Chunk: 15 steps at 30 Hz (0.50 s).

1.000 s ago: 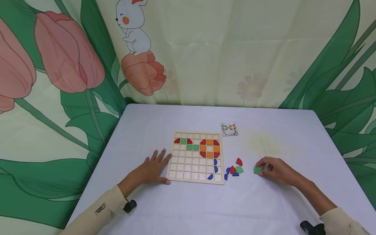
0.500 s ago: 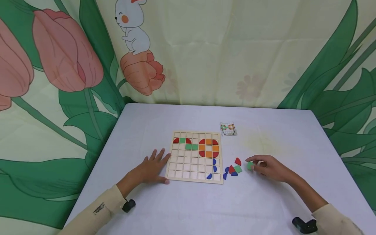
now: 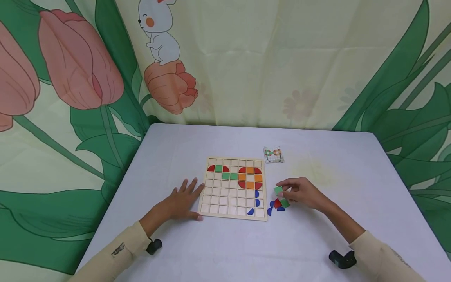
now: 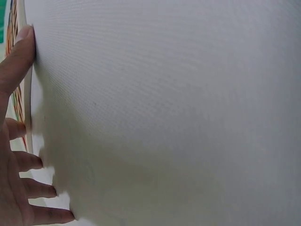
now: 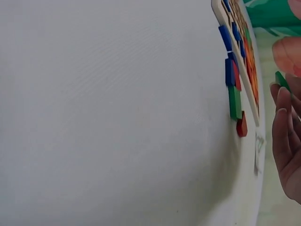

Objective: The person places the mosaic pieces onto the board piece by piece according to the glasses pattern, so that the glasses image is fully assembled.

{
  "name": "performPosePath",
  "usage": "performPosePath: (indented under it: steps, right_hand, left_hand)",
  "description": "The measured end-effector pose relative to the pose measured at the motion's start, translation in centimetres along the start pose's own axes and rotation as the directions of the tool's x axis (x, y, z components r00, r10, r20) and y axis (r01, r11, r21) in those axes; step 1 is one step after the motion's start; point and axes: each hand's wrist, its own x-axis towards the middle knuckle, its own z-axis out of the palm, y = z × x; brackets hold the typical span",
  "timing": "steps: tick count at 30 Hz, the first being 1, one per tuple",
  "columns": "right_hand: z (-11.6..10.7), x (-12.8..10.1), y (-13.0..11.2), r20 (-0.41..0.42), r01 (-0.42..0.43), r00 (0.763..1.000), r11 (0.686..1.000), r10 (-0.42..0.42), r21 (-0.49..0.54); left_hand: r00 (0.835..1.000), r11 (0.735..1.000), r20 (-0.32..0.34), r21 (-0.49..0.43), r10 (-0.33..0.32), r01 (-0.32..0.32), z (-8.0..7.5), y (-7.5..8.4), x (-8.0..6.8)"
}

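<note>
Your right wrist view cuts off most of your right hand [image 3: 299, 192], showing only fingers [image 5: 283, 127] and a sliver of the green square tile [image 3: 278, 190]; your left wrist view shows little but table [image 3: 317, 243] and fingers at the wooden grid board [image 3: 235, 196]'s edge. From the head view, your right hand pinches that flat green square tile between thumb and fingertips, just right of the board and above the loose pile of pieces [image 3: 279, 205]. Your left hand [image 3: 181, 201] lies open and flat, fingers spread, touching the board's left edge.
</note>
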Motion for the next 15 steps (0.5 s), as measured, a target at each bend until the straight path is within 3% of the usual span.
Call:
performPosePath:
  steps: [11,15]
  right_hand:
    - [2.3,2.6,-3.0,0.056,0.003,0.998,0.999,-0.004,0.033]
    - [3.3,3.7,-3.7,0.087,0.054,0.995,0.998,-0.056,0.026]
  left_hand:
    - [1.0,1.0,0.013,0.002,-0.01,0.01,-0.3,0.1,-0.1]
    - [1.0,1.0,0.015,-0.006,-0.006,0.006,-0.2,0.1,-0.1]
